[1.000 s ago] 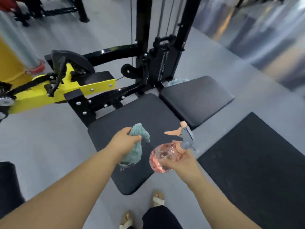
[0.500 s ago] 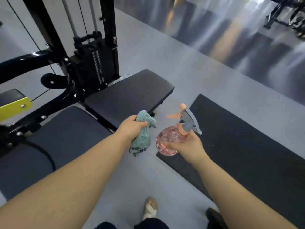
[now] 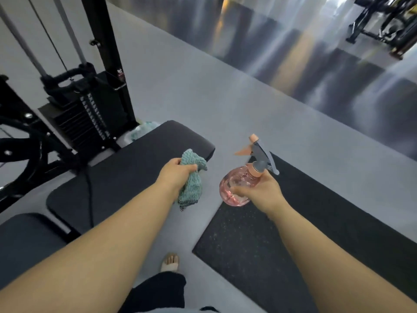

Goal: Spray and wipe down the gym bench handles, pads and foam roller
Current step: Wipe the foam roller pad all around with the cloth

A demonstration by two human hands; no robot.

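The left hand (image 3: 174, 175) is closed in a fist round a bunched teal cloth (image 3: 191, 184), whose loose end hangs below the knuckles, over the right end of the long black bench pad (image 3: 126, 177). Just to its right, apart from it, the right hand (image 3: 262, 192) wraps its fingers round the round belly of a pink spray bottle (image 3: 234, 186); the grey trigger head (image 3: 262, 155) with its peach nozzle tilts up and to the left. The bottle is held in the air above the edge where the grey floor (image 3: 191, 98) meets a black speckled rubber mat (image 3: 293, 233). A second dark pad (image 3: 24, 240) shows at the lower left, with a gap between the two pads. A thin black cable (image 3: 90, 199) runs down across the long pad. Behind the pad stands the weight stack (image 3: 76, 118) with its guide rods and a black upright post (image 3: 106, 53); a crumpled pale teal thing (image 3: 141, 131), too blurred to name, lies at the foot of the stack, just behind the pad. A bare foot (image 3: 170, 263) stands on the floor between the arms. More gym equipment (image 3: 383, 21) stands far off at the upper right.
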